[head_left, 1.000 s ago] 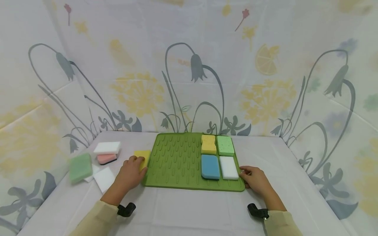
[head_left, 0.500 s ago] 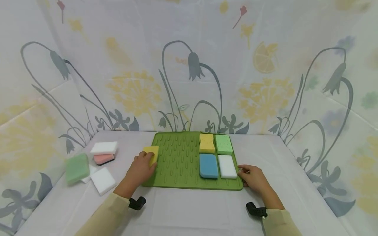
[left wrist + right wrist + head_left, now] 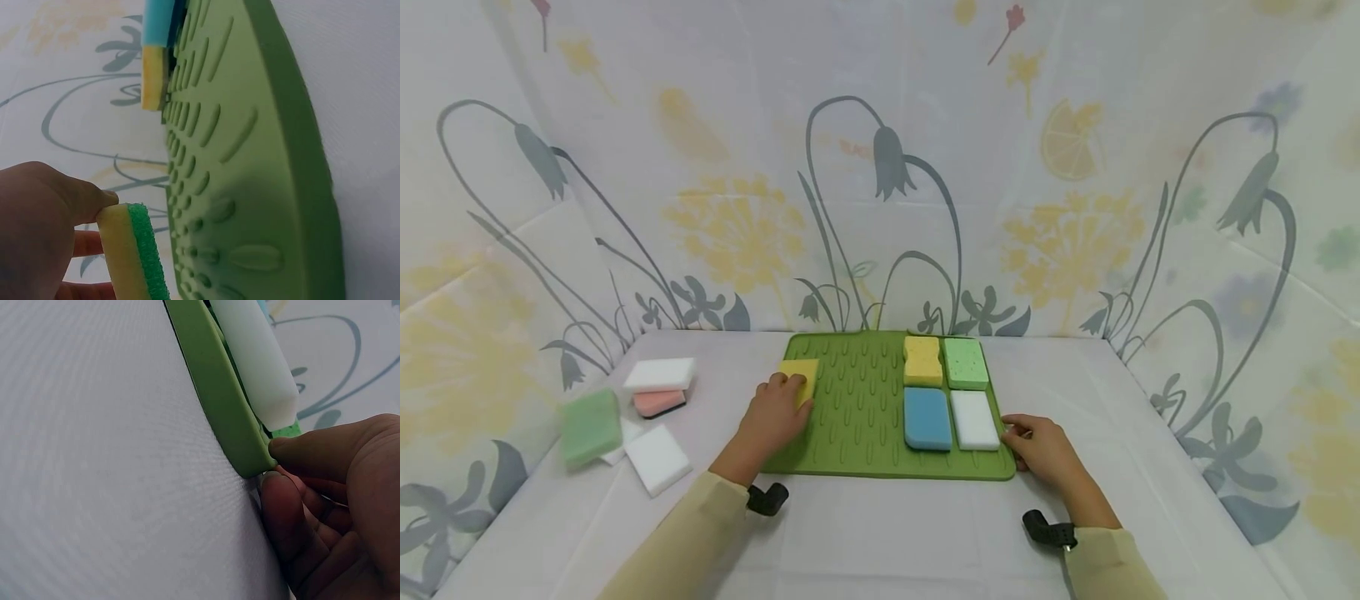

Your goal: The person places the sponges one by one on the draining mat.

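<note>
My left hand (image 3: pixel 772 421) grips a yellow scrub sponge (image 3: pixel 119 253) with a green scouring layer (image 3: pixel 148 250), held over the left part of a green ridged silicone mat (image 3: pixel 857 425). In the left wrist view the sponge stands on edge, apart from the mat's ridges. At the mat's right edge, my right hand (image 3: pixel 1047 454) pinches the rim between thumb and finger. On the mat's right side lie a yellow sponge (image 3: pixel 922 362), a light green sponge (image 3: pixel 966 364), a blue sponge (image 3: pixel 927 419) and a white sponge (image 3: pixel 975 421), two by two.
Left of the mat, on the white cloth, lie a green sponge (image 3: pixel 590 428), a white sponge (image 3: pixel 658 375) on top of a pink one (image 3: pixel 658 404), and another white sponge (image 3: pixel 657 460) near the front. A flower-printed curtain (image 3: pixel 737 167) rises behind the table.
My left hand has carried the yellow scrub sponge rightward from beside the mat to over its left part. My right hand stays at the mat's right edge.
</note>
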A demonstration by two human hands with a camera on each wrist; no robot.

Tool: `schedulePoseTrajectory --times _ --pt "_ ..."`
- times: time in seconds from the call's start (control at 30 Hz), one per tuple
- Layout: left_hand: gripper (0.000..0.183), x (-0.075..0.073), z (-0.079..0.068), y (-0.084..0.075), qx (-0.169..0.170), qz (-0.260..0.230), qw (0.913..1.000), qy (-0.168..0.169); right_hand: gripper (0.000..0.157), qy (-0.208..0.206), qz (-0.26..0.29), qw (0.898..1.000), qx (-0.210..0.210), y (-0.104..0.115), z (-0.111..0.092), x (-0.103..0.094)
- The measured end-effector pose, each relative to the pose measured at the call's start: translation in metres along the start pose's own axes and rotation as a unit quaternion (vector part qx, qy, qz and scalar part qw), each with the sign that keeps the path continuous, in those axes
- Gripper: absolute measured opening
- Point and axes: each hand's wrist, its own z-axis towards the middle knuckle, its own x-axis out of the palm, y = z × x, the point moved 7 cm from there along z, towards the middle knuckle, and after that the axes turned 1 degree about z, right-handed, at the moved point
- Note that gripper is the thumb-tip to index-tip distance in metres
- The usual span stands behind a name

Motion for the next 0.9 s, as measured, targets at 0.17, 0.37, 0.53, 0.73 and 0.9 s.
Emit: schedulePoseTrajectory --times 0.17,0.37,0.53,0.73,0.9 --pt "0.043 0.002 0.007 -0.008 0.008 -0.001 1.0 -0.002 0.041 0.001 0.006 1.0 0.004 0.001 -0.001 0.0" --pt "0.043 0.004 0.014 -0.017 0.018 -0.002 0.9998 -0.006 0.041 0.005 0.01 1.0 0.006 0.001 -0.001 -0.001" --pt "0.043 0.006 0.02 -0.025 0.031 -0.008 0.9995 -0.006 0.041 0.005 0.012 1.0 0.006 0.0 0.0 -0.001" --pt "0.044 0.01 0.028 -0.034 0.047 0.011 0.9988 0.0 0.041 0.005 0.014 1.0 0.007 0.0 0.0 0.0" --pt "0.043 0.013 0.035 -0.042 0.048 0.016 0.9987 0.007 0.041 0.004 0.019 1.0 0.006 -0.002 0.001 -0.001"
